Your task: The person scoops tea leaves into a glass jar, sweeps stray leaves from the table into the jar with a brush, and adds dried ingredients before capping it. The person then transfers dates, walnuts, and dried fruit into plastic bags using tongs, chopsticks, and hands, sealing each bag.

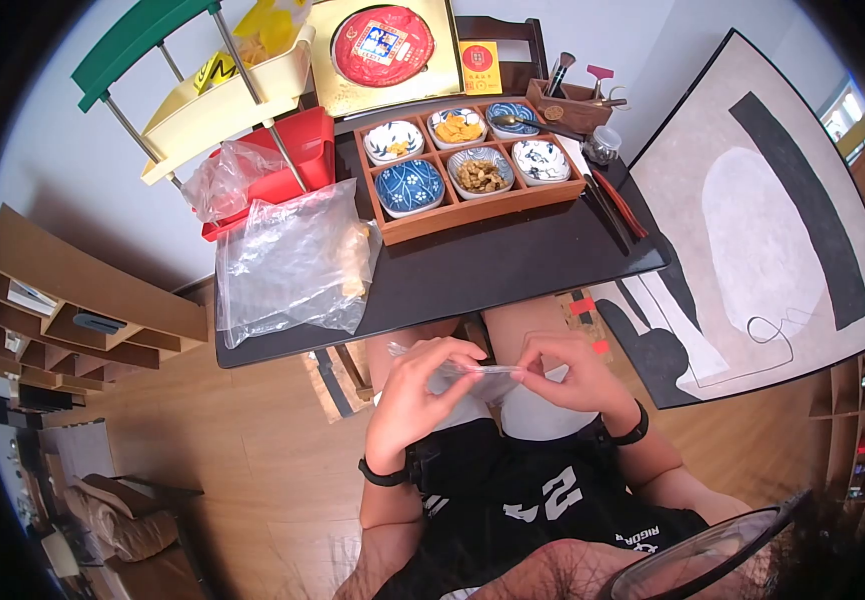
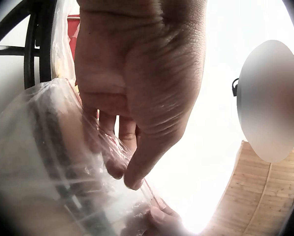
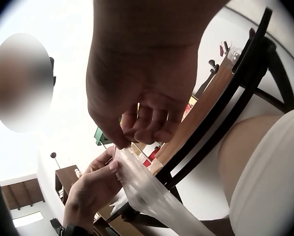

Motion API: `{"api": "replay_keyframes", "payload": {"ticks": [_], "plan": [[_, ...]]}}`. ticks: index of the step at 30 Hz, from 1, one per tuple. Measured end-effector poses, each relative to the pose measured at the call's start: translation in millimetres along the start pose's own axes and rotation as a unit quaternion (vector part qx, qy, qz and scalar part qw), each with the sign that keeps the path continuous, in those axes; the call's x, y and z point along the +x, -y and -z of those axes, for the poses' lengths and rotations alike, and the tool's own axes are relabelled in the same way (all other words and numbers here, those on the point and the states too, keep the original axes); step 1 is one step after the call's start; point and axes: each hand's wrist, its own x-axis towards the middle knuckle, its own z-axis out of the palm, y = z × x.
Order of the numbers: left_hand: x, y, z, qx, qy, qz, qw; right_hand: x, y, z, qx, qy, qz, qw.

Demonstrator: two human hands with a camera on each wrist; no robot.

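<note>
Over the lap, both hands pinch the top edge of a clear plastic zip bag [image 1: 494, 386]. My left hand [image 1: 421, 388] grips one end of that edge between thumb and fingers, and my right hand [image 1: 575, 372] pinches the other end. Below the fingers the bag [image 2: 75, 162] hangs down, creased and see-through, in the left wrist view. A thin red line runs along its edge there. From the right wrist view, the bag [image 3: 144, 184] stretches down from the right thumb and fingertips, with the left hand [image 3: 90, 191] close beside.
A black table [image 1: 453, 275] stands before the knees. On it are a wooden divided tray [image 1: 473, 213] of small bowls, several with food, and another clear bag [image 1: 288, 265] at left. Red tongs [image 1: 621, 203] lie right; a red basket [image 1: 313, 150] stands back left.
</note>
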Motion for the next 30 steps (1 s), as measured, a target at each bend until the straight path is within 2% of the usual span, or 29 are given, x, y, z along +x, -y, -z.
{"api": "replay_keyframes", "payload": {"ticks": [3, 14, 19, 25, 27, 30], "plan": [[-1.2, -0.7, -1.7, -0.014, -0.013, 0.008, 1.000, 0.1, 2.9, 0.1, 0.019, -0.006, -0.022, 1.000], [-0.6, -0.4, 0.4, -0.014, -0.020, 0.007, 1.000, -0.6, 1.8, 2.5, 0.031, -0.006, -0.006, 0.999], [-0.4, -2.0, 1.8, 0.004, -0.006, 0.002, 1.000, -0.4, 0.5, 2.4, 0.022, -0.005, 0.012, 1.000], [-1.8, -3.7, -1.3, -0.025, 0.019, 0.011, 0.999, -0.6, 4.2, -0.5, 0.033, 0.013, -0.016, 0.999], [-0.5, -4.6, -4.3, -0.026, 0.020, 0.006, 0.999, -0.2, 4.0, -4.3, 0.026, 0.036, -0.004, 0.999], [0.8, -6.5, -6.3, -0.028, 0.023, -0.001, 0.999, -0.3, -2.6, -10.8, 0.012, 0.016, 0.023, 1.000]]}}
